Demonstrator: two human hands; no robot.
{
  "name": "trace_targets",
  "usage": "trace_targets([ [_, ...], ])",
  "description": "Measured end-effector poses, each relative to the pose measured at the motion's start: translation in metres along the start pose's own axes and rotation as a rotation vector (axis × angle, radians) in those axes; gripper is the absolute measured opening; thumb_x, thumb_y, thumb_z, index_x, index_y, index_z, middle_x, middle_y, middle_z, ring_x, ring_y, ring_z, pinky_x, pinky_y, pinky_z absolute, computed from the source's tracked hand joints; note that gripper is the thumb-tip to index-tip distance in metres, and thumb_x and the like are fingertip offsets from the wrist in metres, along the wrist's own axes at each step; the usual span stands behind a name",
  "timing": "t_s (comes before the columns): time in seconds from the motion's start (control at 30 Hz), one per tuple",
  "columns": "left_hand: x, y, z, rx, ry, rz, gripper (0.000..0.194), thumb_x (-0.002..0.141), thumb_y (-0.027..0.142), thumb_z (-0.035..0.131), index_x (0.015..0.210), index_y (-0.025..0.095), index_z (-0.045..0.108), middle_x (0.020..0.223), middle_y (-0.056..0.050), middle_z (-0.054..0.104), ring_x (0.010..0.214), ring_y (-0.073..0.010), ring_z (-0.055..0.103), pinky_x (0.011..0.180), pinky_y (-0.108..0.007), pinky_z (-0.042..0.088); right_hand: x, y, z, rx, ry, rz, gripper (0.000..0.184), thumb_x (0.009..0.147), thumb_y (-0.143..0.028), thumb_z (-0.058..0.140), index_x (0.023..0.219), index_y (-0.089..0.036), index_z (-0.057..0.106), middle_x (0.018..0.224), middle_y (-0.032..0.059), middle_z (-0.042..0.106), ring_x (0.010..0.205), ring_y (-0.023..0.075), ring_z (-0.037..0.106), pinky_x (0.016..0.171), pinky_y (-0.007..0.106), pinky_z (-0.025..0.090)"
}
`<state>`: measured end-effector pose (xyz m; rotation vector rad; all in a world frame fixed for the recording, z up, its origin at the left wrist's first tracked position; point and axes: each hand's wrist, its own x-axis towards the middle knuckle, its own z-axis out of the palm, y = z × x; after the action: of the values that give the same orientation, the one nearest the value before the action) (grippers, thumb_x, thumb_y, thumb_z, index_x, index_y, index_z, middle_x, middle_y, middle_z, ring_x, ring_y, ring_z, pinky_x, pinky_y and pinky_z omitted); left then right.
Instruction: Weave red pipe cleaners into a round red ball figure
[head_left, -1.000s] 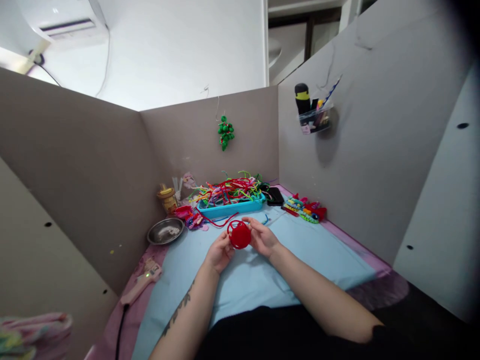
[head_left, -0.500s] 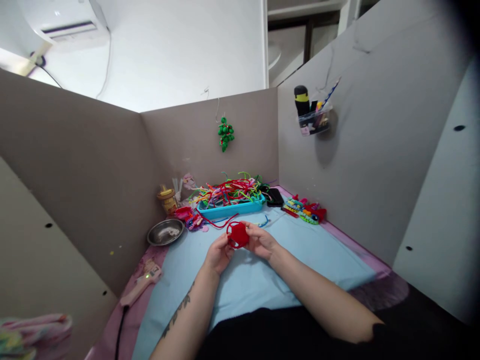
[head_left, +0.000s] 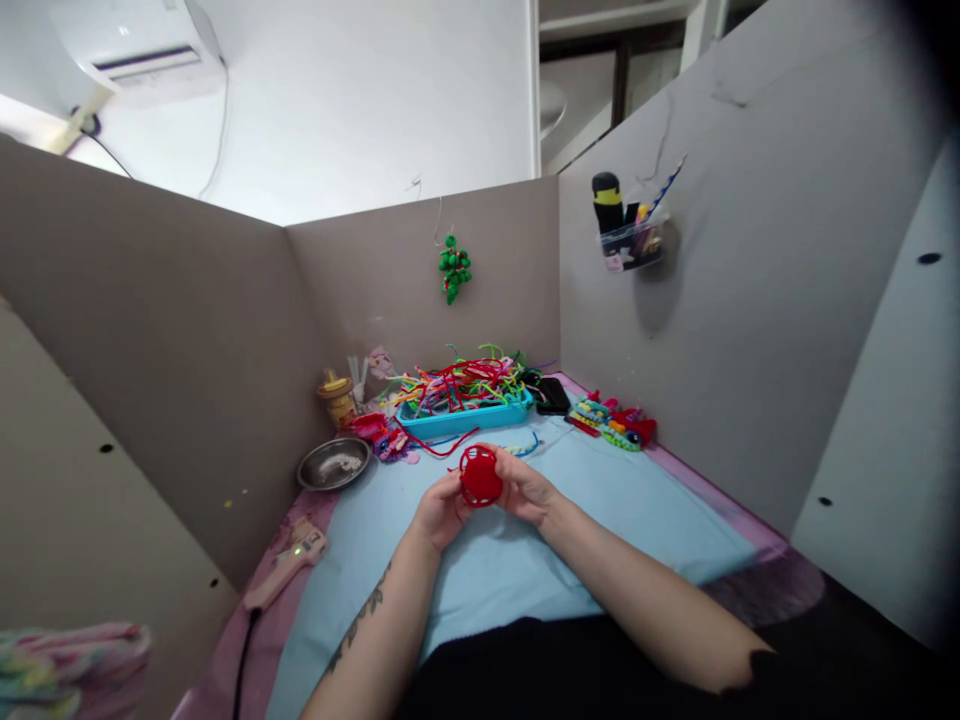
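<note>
Between my hands is a round red pipe-cleaner piece (head_left: 481, 477), a solid disc with an open looped rim on its left. My left hand (head_left: 442, 510) grips its left edge, and my right hand (head_left: 525, 488) pinches its right edge. The piece is held above the light blue cloth (head_left: 517, 570). A loose red pipe cleaner (head_left: 450, 447) lies just beyond it, near a blue-tipped strand (head_left: 531, 444). Fingertips behind the disc are partly hidden.
At the back stands a blue tray (head_left: 465, 417) heaped with coloured pipe cleaners. A metal bowl (head_left: 334, 465) and a pink glue gun (head_left: 289, 568) are on the left. Colourful finished pieces (head_left: 611, 420) and a black phone-like object (head_left: 553, 396) lie right. Grey panels surround the table.
The red piece has turned between my hands, so its looped rim now shows more fully around the disc. Both hands keep hold; the view has shifted slightly.
</note>
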<state>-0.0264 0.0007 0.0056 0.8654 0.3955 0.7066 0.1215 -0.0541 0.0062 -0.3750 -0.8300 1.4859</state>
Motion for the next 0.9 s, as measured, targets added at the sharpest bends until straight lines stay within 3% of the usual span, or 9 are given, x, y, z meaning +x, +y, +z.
trace_targets([
  [0.17, -0.0016, 0.0005, -0.001, -0.003, -0.043, -0.008, 0.023, 0.064, 0.019, 0.069, 0.085, 0.012, 0.065, 0.063, -0.003, 0.058, 0.048, -0.0078, 0.045, 0.04, -0.019, 0.028, -0.0014, -0.0004, 0.002, 0.031, 0.094, -0.041, 0.054, 0.058, -0.025, 0.079, 0.104, -0.022, 0.05, 0.093, 0.0009, 0.066, 0.078, 0.0151, 0.065, 0.072, 0.028, 0.05],
  [0.47, 0.0, -0.0011, -0.0026, -0.025, -0.095, 0.073, 0.021, 0.063, 0.022, 0.072, 0.08, 0.012, 0.065, 0.059, 0.0, 0.053, 0.045, -0.005, 0.038, 0.041, -0.017, 0.029, 0.0004, 0.0015, 0.0013, 0.12, 0.151, -0.012, 0.047, 0.061, -0.019, 0.076, 0.1, -0.022, 0.05, 0.086, -0.0013, 0.068, 0.074, 0.0137, 0.066, 0.066, 0.024, 0.051],
  [0.63, -0.0018, -0.0018, -0.0016, -0.018, -0.113, 0.085, 0.032, 0.062, 0.024, 0.073, 0.092, 0.012, 0.065, 0.086, -0.009, 0.064, 0.068, -0.0134, 0.057, 0.059, -0.022, 0.044, 0.0011, 0.0016, -0.0003, 0.168, 0.142, -0.008, 0.044, 0.061, -0.019, 0.076, 0.099, -0.021, 0.052, 0.084, -0.0017, 0.068, 0.075, 0.0133, 0.066, 0.068, 0.024, 0.051],
  [0.73, -0.0023, -0.0021, -0.0007, -0.02, -0.124, 0.08, 0.039, 0.064, 0.024, 0.072, 0.1, 0.011, 0.064, 0.097, -0.012, 0.065, 0.083, -0.0192, 0.06, 0.071, -0.027, 0.046, 0.0017, 0.0023, -0.0016, 0.178, 0.133, -0.005, 0.04, 0.064, -0.019, 0.074, 0.098, -0.02, 0.053, 0.085, -0.0011, 0.069, 0.076, 0.0142, 0.067, 0.07, 0.026, 0.052],
  [0.9, 0.0011, -0.0024, -0.0049, -0.046, -0.133, 0.087, 0.037, 0.063, 0.022, 0.072, 0.096, 0.009, 0.063, 0.081, -0.008, 0.064, 0.064, -0.0122, 0.056, 0.058, -0.022, 0.042, 0.0042, 0.0028, -0.007, 0.206, 0.099, -0.016, 0.035, 0.067, -0.016, 0.072, 0.098, -0.019, 0.054, 0.085, -0.0005, 0.069, 0.076, 0.013, 0.067, 0.071, 0.025, 0.053],
])
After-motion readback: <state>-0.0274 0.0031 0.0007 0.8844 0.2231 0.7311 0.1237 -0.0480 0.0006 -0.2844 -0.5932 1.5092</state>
